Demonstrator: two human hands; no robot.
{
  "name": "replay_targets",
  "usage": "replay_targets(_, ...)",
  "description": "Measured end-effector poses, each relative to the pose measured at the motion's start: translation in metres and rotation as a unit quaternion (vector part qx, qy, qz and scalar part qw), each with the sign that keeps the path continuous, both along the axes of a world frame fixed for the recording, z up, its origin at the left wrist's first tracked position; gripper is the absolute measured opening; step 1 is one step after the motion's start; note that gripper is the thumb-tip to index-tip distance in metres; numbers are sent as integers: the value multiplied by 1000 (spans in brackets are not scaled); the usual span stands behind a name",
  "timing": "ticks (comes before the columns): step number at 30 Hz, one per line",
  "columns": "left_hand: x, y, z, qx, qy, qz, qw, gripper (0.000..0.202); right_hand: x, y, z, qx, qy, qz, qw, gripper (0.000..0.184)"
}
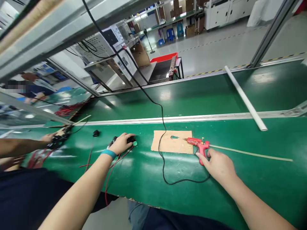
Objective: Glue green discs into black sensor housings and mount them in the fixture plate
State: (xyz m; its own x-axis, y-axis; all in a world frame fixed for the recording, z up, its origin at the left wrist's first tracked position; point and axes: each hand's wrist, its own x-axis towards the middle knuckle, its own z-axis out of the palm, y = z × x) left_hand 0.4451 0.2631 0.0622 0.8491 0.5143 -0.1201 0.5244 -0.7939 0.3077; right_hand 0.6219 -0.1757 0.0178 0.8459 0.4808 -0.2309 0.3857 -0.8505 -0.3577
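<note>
My right hand (217, 164) rests on the green bench with its fingers curled round the handle of a red glue gun (198, 144). The gun's nozzle lies on a piece of brown cardboard (171, 142), and a pale glue stick (249, 154) trails from its back to the right. A black cable (163, 153) runs from the gun across the cardboard and up overhead. My left hand (121, 143), with a blue wristband, is closed over a small black part (130, 139) with red wires (112, 166) trailing toward me.
Another person's hand (48, 138) works on black parts at the left edge of the bench. A small black piece (96, 133) lies beyond my left hand. A white tube (246, 99) lies across the green conveyor belt (192, 95). A metal frame stands overhead.
</note>
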Motion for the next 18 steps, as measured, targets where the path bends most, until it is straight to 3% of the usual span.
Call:
replay_targets(6, -10, -36, 34, -118, -166, 49, 978, 69, 4, -5, -4, 57, -4, -21, 998, 53)
replay_targets(10, -24, -95, 46, -267, -308, 66, 911, 60, -7, -8, -1, 231, -76, -18, 970, 48)
replay_targets(13, -32, -145, 43, -369, -353, 66, 857, 52, -34, 3, 13, 372, -41, 48, 926, 36)
replay_targets(16, -37, -184, 30, -431, -364, 80, 822, 48, -69, 27, 32, 421, 120, 124, 891, 39)
replay_targets(18, -42, -200, 19, -451, -377, 97, 803, 45, -88, 46, 42, 434, 247, 165, 851, 49)
